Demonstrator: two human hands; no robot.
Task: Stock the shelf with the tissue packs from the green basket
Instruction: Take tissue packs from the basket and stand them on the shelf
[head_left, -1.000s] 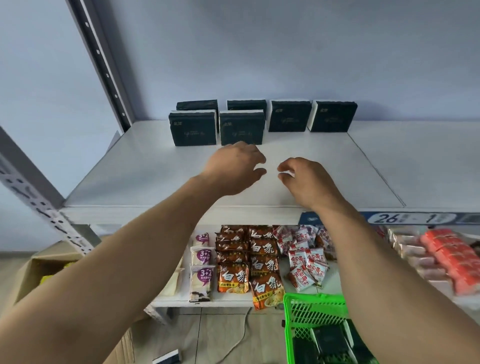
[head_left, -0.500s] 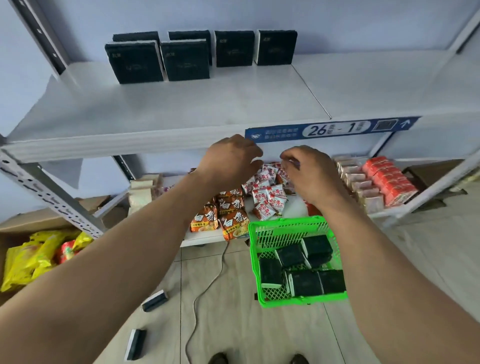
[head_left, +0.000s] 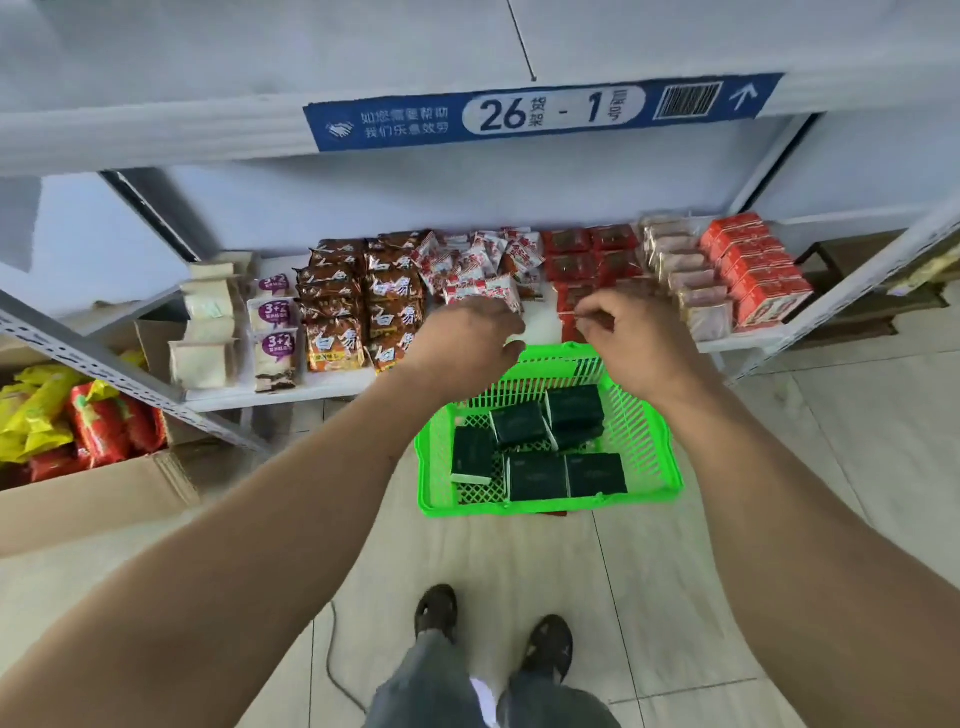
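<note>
The tissue packs (head_left: 537, 449) lie below my hands in the green basket (head_left: 652, 431) on the floor, 5 that I can count, dark green wrappers with a pale edge showing on some. I judge them light and soft: film-wrapped paper that gives a little under pressure, with a smooth wrapper that could slide if I pinch only a corner. The safe hold, as I see it, is across the 2 broad faces, thumb on one side and fingers on the other, taking the short width. The top pack (head_left: 574, 408) toward the far right leans on its neighbours and looks the easiest to lift first; the 2 flat ones at the near wall sit tight side by side and would need a fingertip worked in between.

My left hand (head_left: 467, 340) hovers over the basket's far left corner, fingers loosely curled downward and holding nothing. My right hand (head_left: 631, 332) hangs over the far rim, fingers bent, thumb and forefinger close together; I see nothing between them. Both hands are above the packs and apart from them, in front of the snack bags on the lower shelf (head_left: 332, 379). The upper shelf (head_left: 156, 140), where I take the packs to belong, is overhead with its blue label (head_left: 540, 111).
</note>
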